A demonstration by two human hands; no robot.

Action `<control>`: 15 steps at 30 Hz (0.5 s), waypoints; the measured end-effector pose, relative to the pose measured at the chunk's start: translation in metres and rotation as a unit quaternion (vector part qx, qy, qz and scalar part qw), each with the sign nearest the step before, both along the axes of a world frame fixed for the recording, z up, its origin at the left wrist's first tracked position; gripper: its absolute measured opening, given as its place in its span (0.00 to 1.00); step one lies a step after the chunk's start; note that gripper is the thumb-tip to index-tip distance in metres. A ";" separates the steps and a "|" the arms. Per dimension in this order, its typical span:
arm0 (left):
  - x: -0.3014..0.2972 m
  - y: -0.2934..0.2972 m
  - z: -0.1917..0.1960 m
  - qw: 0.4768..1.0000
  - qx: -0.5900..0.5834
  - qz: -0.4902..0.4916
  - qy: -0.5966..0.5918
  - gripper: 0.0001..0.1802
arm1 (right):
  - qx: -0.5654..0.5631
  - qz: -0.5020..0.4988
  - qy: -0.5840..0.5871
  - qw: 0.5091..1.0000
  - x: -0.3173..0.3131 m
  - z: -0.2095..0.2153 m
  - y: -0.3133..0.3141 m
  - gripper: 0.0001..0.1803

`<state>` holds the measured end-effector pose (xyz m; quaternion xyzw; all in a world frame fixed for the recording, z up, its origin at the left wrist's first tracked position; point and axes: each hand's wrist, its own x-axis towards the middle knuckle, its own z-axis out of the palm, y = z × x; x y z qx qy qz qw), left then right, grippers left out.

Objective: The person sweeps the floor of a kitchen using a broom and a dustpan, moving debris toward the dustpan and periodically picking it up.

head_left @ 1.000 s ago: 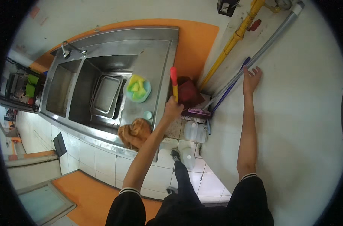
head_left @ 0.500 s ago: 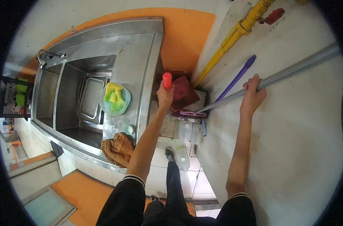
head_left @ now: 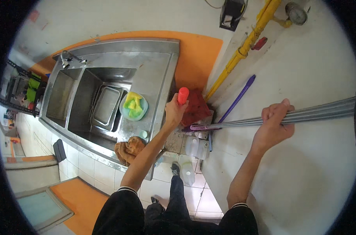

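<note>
My left hand (head_left: 175, 111) is closed round an upright handle with a red tip (head_left: 183, 95), just off the right end of the steel sink counter (head_left: 156, 74). Below that hand is a red pan-like piece (head_left: 197, 111), which looks like a dustpan; where it joins the handle is hidden. My right hand (head_left: 275, 124) wraps its fingers round a long grey striped pole (head_left: 234, 124), held slantwise along the white wall. At the pole's far end is a pink head (head_left: 198, 127), low in the corner; its kind is unclear.
A purple stick (head_left: 237, 98) leans in the corner beside a yellow pipe (head_left: 234, 58). Translucent jugs (head_left: 188, 178) stand on the floor near my feet. On the counter are a bowl (head_left: 141, 117) with yellow-green cloths, a brown rag (head_left: 128, 150) and a small lid (head_left: 143, 134).
The view has shifted, so the sink sits lower and further right. My right hand has moved right and down, and the pole's near end has dropped. The left hand still grips the handle.
</note>
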<state>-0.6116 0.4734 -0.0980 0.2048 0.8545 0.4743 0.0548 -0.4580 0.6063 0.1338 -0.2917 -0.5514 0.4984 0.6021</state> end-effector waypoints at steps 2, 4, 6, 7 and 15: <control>0.010 -0.010 0.020 1.000 0.023 -0.002 -0.003 0.16 | 0.010 -0.014 0.007 1.000 0.006 0.033 -0.016 0.19; 0.022 -0.018 0.044 0.999 0.022 -0.004 -0.026 0.16 | 0.048 0.001 0.027 0.998 0.014 0.065 -0.032 0.19; 0.033 -0.028 0.071 0.998 0.048 -0.009 -0.029 0.16 | 0.059 0.017 0.028 0.998 0.022 0.095 -0.048 0.18; 0.040 -0.037 0.086 0.997 0.064 -0.016 -0.037 0.17 | 0.061 0.031 0.021 0.997 0.026 0.106 -0.058 0.17; 0.117 -0.157 0.183 0.995 -0.038 -0.004 -0.093 0.20 | 0.057 0.145 0.082 0.984 0.088 0.159 -0.132 0.12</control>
